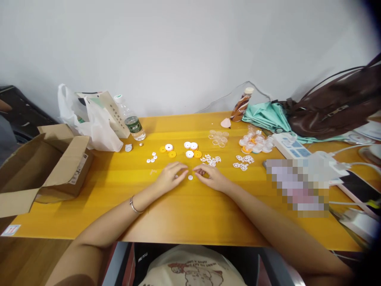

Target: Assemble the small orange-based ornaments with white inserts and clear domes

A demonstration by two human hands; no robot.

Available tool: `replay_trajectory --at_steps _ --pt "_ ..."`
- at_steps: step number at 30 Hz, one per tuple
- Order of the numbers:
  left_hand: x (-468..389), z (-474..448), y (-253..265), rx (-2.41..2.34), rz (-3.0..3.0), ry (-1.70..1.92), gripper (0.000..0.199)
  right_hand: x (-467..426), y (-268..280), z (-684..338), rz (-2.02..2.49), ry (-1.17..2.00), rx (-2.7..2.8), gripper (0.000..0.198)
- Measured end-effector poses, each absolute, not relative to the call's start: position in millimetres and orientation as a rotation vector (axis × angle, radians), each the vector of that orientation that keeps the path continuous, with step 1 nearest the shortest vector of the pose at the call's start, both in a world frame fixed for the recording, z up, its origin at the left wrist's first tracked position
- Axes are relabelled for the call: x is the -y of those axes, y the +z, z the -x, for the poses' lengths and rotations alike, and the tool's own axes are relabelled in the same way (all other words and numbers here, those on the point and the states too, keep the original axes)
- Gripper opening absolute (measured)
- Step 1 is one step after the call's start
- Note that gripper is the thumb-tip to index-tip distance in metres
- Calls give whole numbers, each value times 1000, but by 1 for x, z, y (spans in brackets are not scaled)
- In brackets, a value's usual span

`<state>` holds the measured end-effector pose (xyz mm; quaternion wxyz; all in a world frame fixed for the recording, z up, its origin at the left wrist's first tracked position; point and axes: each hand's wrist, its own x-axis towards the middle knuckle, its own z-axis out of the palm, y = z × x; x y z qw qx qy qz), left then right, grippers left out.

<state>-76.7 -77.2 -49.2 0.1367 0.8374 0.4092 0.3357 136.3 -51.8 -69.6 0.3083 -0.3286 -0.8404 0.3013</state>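
Both of my hands rest over the middle of the table, facing each other. Between their fingertips a small white disc (190,177) lies on the wood. My left hand (171,176) is open, its thumb apart from its curved fingers; a small pale piece shows under the palm. My right hand (210,176) has thumb and forefinger apart and the other fingers curled in, and I see nothing held. Just beyond are white and yellow round wheels (189,154), white openwork pieces (212,161) and, to the left, several small white discs (152,159).
Clear rings (218,138) and a pile of clear and orange caps (256,142) lie at the back right. An open cardboard box (62,174), a plastic bag (101,131) and a water bottle (133,125) stand left. Power strips (291,149) and cables crowd the right.
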Motion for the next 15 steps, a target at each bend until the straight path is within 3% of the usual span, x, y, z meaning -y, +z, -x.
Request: replay_trajectory --at_steps 8,15 --pt "45 120 -33 -1468 -2271 1124 22 59 -72 -131 839 711 2363 23" --pt "21 146 -32 -1698 -2341 856 28 60 -73 -130 750 735 2392 19"
